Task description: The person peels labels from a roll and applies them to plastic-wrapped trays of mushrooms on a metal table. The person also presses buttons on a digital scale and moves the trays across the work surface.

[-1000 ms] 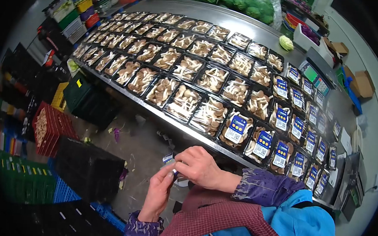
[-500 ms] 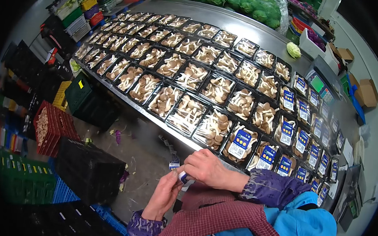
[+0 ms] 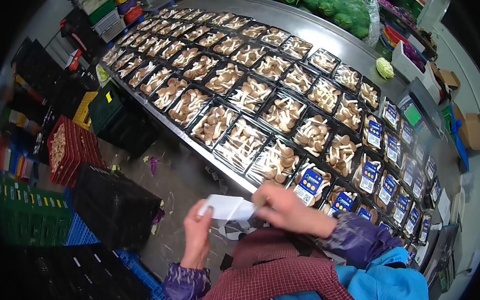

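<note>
Your left hand [image 3: 197, 236] pinches one end of a white paper strip [image 3: 229, 207], and your right hand [image 3: 283, 207] grips the other end, just off the near edge of the steel table [image 3: 335, 37] lined with mushroom trays [image 3: 243, 143].

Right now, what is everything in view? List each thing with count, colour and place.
mushroom trays: dozens, black with brown-and-white mushrooms under film, in rows across the table
blue labels: many, blue, on the trays at the right end only
steel table: one, grey, running from top left to right
green vegetables: a heap, green, far end of the table
red crate: one, red, on the floor at left
black crates: several, black, floor at lower left
white strip: one, white, held between both hands
left hand: grips the strip's left end
right hand: grips its right end, blurred
</note>
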Available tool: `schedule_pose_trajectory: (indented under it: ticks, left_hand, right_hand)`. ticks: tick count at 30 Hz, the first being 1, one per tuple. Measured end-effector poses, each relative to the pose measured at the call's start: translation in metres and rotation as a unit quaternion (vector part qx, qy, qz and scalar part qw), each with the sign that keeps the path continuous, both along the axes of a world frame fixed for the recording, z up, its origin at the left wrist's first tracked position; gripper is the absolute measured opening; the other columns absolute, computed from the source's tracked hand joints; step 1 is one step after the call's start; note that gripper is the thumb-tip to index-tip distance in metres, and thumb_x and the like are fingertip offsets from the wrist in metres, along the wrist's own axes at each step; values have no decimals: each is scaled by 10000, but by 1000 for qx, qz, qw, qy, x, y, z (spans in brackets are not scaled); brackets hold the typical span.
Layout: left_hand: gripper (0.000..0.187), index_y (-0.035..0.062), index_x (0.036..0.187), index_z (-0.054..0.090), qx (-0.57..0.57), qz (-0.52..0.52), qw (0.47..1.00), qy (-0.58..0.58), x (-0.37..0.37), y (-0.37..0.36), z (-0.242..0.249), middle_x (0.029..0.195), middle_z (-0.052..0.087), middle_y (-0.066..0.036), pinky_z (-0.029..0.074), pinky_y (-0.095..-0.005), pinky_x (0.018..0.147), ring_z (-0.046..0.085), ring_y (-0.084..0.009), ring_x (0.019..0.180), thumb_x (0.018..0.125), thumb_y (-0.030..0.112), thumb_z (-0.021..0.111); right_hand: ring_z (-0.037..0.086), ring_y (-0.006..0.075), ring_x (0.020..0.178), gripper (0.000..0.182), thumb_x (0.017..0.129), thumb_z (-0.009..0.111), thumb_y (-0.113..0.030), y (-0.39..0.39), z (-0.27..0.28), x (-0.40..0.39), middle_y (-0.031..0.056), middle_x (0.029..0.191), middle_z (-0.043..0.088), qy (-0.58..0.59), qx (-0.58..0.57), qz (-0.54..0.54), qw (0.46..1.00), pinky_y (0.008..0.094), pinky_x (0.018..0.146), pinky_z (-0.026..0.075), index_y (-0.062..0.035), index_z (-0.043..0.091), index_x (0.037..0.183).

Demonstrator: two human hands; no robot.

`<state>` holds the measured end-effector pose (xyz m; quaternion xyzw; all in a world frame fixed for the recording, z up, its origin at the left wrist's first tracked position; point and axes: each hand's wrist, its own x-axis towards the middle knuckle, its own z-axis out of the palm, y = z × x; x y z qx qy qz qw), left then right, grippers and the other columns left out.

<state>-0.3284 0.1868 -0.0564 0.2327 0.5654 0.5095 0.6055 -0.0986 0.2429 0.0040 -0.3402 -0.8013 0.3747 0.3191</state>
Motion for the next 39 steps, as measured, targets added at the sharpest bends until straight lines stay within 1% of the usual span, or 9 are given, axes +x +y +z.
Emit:
schedule_pose_trajectory:
  ticks: [5,10,16,20,22,24,29,33,39]
  left_hand:
    - [470,78,1230,347,11,161,986,43,-28,-1,10,1112,499,-103,492,-294,746,546,-176,940,820,-6,561]
    - [496,69,1248,325,53,76,992,90,-15,-4,43,1085,481,-116,486,-280,773,535,-177,938,808,-29,534]
    - [516,59,1271,310,85,2,995,-59,-10,-7,83,1097,479,-123,487,-325,820,540,-191,981,811,-36,524]
    - [491,56,1271,323,96,-19,992,-77,-8,-1,107,1109,493,-135,488,-340,845,547,-202,997,827,-41,510]
    - [461,57,1272,339,133,20,979,-156,-8,5,117,1115,509,-150,481,-357,874,548,-215,1016,849,-33,497]
    - [405,56,1280,341,159,92,969,-166,-9,10,123,1125,514,-137,454,-368,918,535,-222,1051,893,16,453]
    - [310,42,1238,439,135,-81,987,-21,16,-6,94,1138,526,-89,463,-286,867,543,-140,1003,933,98,449]
    - [308,-28,1214,464,69,-101,985,-120,27,-2,89,1050,581,-71,460,-254,845,568,-113,923,933,99,452]
    - [334,-50,1209,473,-20,-129,970,-207,25,5,72,1085,565,-78,441,-260,826,543,-125,954,927,130,481]
  right_hand:
    - [554,97,748,259,787,616,8,62,10,46,63,820,534,126,-307,-158,930,231,609,475,-33,415,944]
    - [583,309,772,355,711,687,-93,94,-88,58,161,888,556,-83,-63,-210,972,366,658,462,-31,448,965]
    - [540,318,965,471,689,715,-214,68,-51,29,134,1023,543,-319,183,-241,898,394,774,462,-50,484,1065]
    - [438,297,1158,697,684,724,-274,22,24,-26,169,1259,437,47,-134,124,982,356,991,344,-31,410,1256]
    - [550,236,1006,455,746,677,-231,9,10,-46,139,1007,591,-4,-18,162,987,330,903,418,12,546,1107]
    - [597,162,818,326,800,637,-205,-5,32,-55,117,824,625,98,-344,80,930,292,768,471,33,585,1016]
    - [527,51,704,216,833,627,-166,-14,23,-48,41,775,616,100,-287,42,952,230,613,447,15,596,947]
    - [575,244,758,319,652,733,-149,-3,27,-43,79,935,561,-31,182,-66,981,323,626,473,-66,589,924]
    - [549,267,766,226,660,681,-98,7,7,-37,60,896,563,-78,250,44,964,340,637,451,-70,536,832]
